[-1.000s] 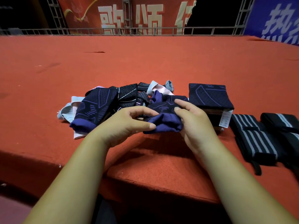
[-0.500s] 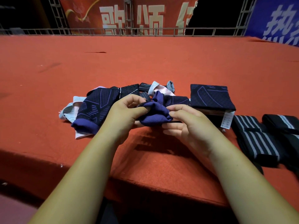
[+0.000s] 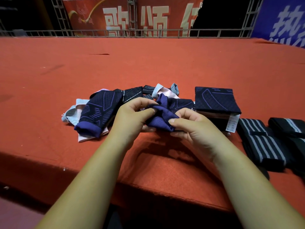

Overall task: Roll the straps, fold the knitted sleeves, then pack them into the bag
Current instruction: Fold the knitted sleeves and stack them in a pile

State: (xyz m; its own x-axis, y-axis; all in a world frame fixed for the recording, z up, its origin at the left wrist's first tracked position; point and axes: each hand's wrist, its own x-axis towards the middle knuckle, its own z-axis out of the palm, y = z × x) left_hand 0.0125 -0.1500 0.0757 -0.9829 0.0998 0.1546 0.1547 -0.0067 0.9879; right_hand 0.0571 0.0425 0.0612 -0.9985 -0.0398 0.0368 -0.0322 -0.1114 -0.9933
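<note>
A navy knitted sleeve with a purple cuff (image 3: 162, 115) is bunched between both hands just above the red surface. My left hand (image 3: 132, 119) pinches its left side and my right hand (image 3: 193, 128) pinches the cuff from the right. Behind them lies a loose pile of knitted sleeves (image 3: 102, 111) in navy, black and pale pink. A folded navy sleeve (image 3: 216, 100) tops a neat stack with a white label, right of the hands. Two rolled black straps with grey stripes (image 3: 262, 144) lie at the far right. No bag is in view.
The red carpeted platform (image 3: 148, 63) stretches far back to a metal railing (image 3: 148, 33) with banners behind. Its front edge (image 3: 165, 194) runs just under my forearms, with a dark drop below.
Both hands have lifted the purple cuff slightly and shifted their grip on it, bunching the fabric tighter. The pile, the stack and the straps have not moved.
</note>
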